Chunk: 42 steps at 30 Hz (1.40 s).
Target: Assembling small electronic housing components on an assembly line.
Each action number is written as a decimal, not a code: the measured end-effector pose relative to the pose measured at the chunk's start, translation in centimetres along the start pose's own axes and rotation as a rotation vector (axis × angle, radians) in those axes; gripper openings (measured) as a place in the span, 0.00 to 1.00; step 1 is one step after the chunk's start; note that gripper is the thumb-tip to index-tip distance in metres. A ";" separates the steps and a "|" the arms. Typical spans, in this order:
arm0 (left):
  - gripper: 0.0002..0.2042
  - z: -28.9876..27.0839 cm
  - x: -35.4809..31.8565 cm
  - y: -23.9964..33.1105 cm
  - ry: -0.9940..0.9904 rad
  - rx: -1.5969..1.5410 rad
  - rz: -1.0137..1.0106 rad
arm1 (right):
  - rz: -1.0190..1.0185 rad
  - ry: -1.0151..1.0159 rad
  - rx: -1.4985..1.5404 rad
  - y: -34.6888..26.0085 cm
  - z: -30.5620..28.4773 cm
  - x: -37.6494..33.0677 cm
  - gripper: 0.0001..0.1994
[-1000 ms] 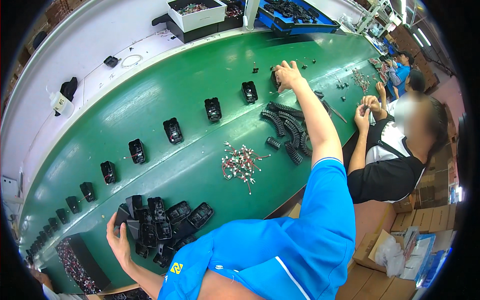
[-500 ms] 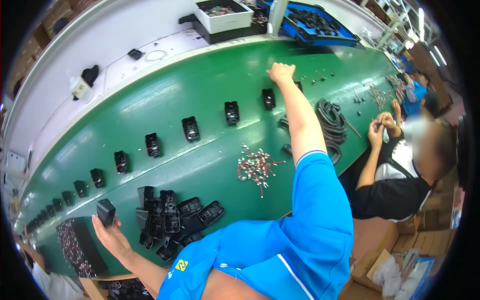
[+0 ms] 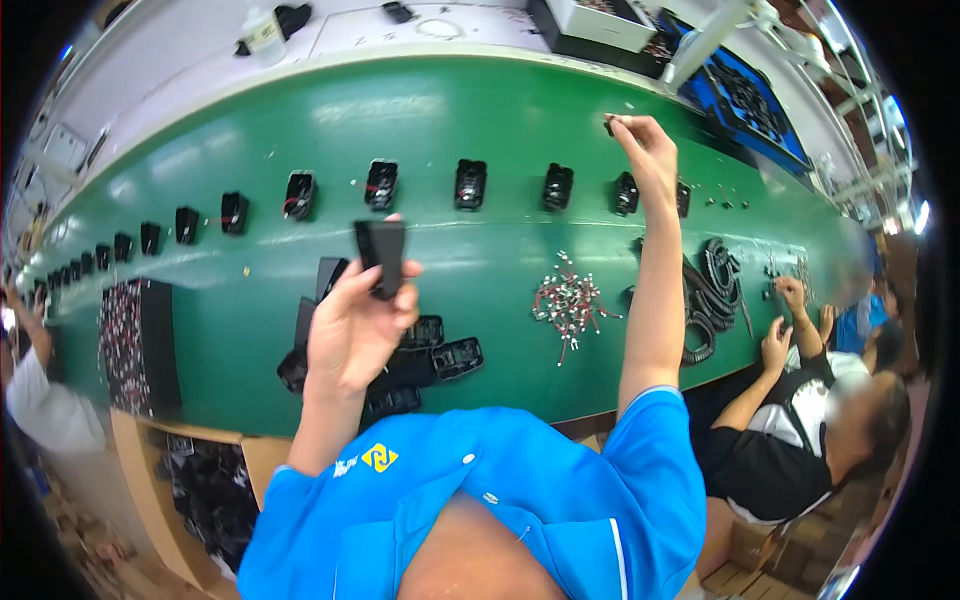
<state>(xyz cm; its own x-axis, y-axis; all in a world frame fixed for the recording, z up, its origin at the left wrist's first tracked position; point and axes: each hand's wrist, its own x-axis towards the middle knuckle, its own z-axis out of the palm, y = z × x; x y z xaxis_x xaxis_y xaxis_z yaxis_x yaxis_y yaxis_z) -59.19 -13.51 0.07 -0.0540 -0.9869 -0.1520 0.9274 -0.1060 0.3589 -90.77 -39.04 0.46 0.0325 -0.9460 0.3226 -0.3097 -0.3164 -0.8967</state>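
Observation:
My left hand (image 3: 350,335) grips a black plastic housing (image 3: 380,250) upright, fingers wrapped round its lower part. Behind and below that hand lies a pile of similar black housings (image 3: 457,358), partly hidden by my wrist. My right hand (image 3: 648,150) reaches toward the far side of the green table and pinches a small dark piece (image 3: 609,125) too small to name. Just below it stands one black housing (image 3: 626,194) of a long row. In several of them, such as this housing (image 3: 381,184), red wires show. A heap of red-and-white connector wires (image 3: 570,305) lies between my arms.
Coiled black cables (image 3: 715,280) lie right of my right forearm. A co-worker (image 3: 800,410) sits at the right; another person (image 3: 50,400) is at far left. A dark box with small connectors (image 3: 138,345) stands left. Beyond the table are a white bin (image 3: 605,25) and blue tray (image 3: 740,100).
The view has turned, so the table appears shifted. My left hand has brought the housing from the left to in front of me. In my right fingers a small dark piece now shows.

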 end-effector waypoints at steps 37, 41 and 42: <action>0.30 2.5 1.7 -4.6 -0.137 0.814 0.383 | -0.735 -0.017 -0.130 -6.8 11.6 -15.6 0.12; 0.30 2.5 1.4 -4.3 -0.235 0.820 0.377 | -0.704 0.023 0.223 -5.4 12.0 -15.7 0.12; 0.30 2.6 1.3 -4.4 -0.250 0.824 0.371 | -0.696 0.035 0.239 -5.2 12.0 -15.9 0.12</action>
<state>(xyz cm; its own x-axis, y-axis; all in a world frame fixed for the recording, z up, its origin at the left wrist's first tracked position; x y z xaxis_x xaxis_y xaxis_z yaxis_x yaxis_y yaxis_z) -64.29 -14.66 0.73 0.0261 -0.9624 0.2704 0.3521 0.2620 0.8986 -78.33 -23.26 -3.66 0.1141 -0.5190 0.8471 -0.0130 -0.8534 -0.5211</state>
